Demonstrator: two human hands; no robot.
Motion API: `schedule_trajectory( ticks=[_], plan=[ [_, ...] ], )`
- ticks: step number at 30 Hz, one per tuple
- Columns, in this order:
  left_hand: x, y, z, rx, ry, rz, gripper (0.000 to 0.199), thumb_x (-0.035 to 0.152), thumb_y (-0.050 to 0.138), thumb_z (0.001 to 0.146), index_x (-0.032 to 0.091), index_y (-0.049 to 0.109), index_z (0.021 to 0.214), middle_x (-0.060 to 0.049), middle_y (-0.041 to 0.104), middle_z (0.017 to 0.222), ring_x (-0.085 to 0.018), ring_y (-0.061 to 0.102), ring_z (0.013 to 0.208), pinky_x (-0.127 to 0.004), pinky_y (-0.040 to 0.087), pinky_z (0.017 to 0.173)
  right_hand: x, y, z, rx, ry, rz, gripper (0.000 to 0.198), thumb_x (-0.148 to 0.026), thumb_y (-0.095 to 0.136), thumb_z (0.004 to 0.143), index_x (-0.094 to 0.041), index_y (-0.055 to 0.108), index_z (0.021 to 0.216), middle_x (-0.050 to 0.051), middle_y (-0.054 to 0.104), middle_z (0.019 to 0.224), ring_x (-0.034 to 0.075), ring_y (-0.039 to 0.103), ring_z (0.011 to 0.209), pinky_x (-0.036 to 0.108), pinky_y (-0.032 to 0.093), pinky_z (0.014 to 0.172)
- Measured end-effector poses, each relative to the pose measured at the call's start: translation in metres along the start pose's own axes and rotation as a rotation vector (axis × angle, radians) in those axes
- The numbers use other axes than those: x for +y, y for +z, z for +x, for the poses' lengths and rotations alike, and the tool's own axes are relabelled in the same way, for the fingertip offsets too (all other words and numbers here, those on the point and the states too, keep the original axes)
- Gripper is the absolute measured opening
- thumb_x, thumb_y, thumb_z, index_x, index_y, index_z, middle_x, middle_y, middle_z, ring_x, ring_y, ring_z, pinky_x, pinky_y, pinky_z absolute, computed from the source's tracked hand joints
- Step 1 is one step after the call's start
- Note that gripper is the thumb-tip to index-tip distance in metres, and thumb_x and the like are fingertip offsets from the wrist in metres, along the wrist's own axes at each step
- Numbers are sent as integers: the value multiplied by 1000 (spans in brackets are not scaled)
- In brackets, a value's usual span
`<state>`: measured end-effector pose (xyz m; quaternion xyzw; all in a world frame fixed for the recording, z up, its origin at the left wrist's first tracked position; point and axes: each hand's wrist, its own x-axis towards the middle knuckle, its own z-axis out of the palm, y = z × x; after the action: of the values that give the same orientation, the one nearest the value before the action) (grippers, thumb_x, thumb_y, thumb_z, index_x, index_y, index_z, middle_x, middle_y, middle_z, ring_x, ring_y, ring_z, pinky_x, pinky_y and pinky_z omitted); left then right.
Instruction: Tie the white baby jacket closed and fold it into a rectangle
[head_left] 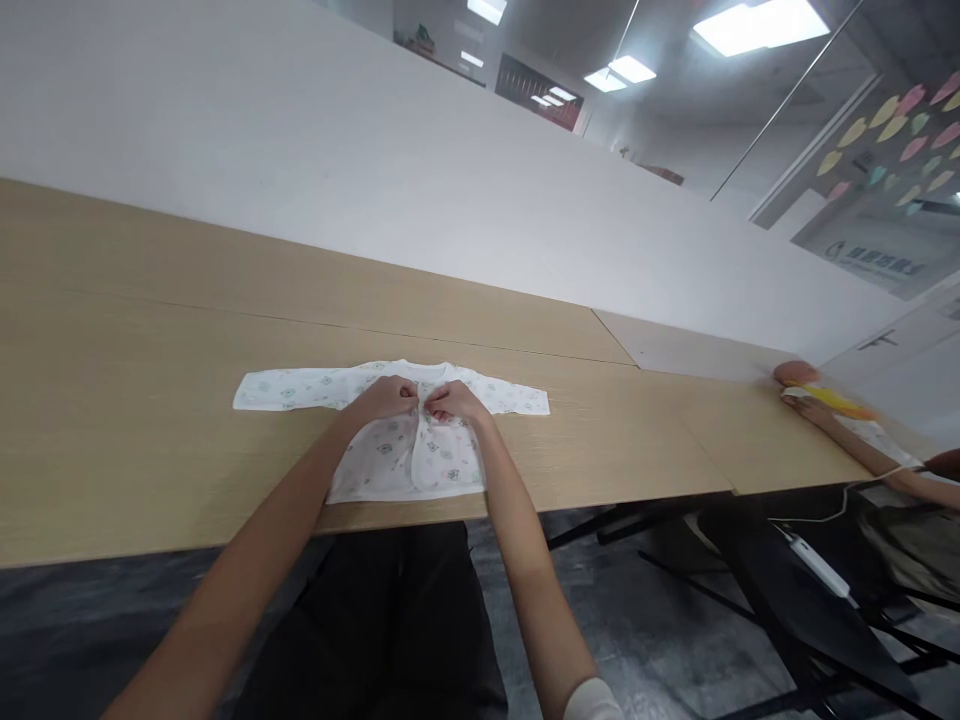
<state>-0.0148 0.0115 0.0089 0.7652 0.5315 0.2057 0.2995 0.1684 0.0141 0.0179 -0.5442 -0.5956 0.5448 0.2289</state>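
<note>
A small white long-sleeved baby shirt [454, 470] with a light print lies spread on the wooden table, its sleeves stretched to both sides and its hem near the front edge. Its front opening runs down the middle. My left hand [391, 397] pinches the left side of that opening at chest height, fingers closed on the fabric. Just across the opening, my right hand [453, 401] is also closed, pinching the other edge. The fingertips of both hands almost meet, and any fastener between them is too small to make out.
The long wooden table [150, 450] runs along a low white wall [300, 150]. At the far right another person's arm [847, 440] rests near yellow and white cloth [840, 403]. A black bench [780, 590] with a white power strip [821, 568] stands below on the right.
</note>
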Motion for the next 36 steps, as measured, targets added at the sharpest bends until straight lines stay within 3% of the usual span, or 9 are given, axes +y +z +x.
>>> schedule_trajectory(
  ticks=[9,19,28,36],
  plan=[
    [-3,0,2,-42,20,-15,33,36,52,63,19,75,79,-5,74,83,-24,65,80,-32,48,75,5,-1,3,-19,-23,6,13,-2,63,72,-12,68,66,-3,61,52,8,56,47,18,51,52],
    [1,-2,-1,-48,53,-29,34,34,51,60,17,74,78,-4,70,72,-21,62,71,-29,44,65,0,3,-3,51,-108,-213,7,-7,65,69,-13,69,65,-7,50,44,4,41,39,17,33,45],
    [4,-3,-1,-50,91,-32,32,36,48,62,18,72,72,-2,64,66,-19,54,66,-28,39,62,1,1,-1,33,-92,-65,10,-9,61,74,-13,65,65,-7,49,41,6,39,37,18,32,40],
    [2,-2,-2,-36,103,-87,29,39,51,66,17,70,69,1,56,61,-16,47,62,-25,35,58,-5,1,-5,45,-37,53,15,-6,63,78,-12,65,64,-2,60,52,7,53,45,16,44,45]
  ],
)
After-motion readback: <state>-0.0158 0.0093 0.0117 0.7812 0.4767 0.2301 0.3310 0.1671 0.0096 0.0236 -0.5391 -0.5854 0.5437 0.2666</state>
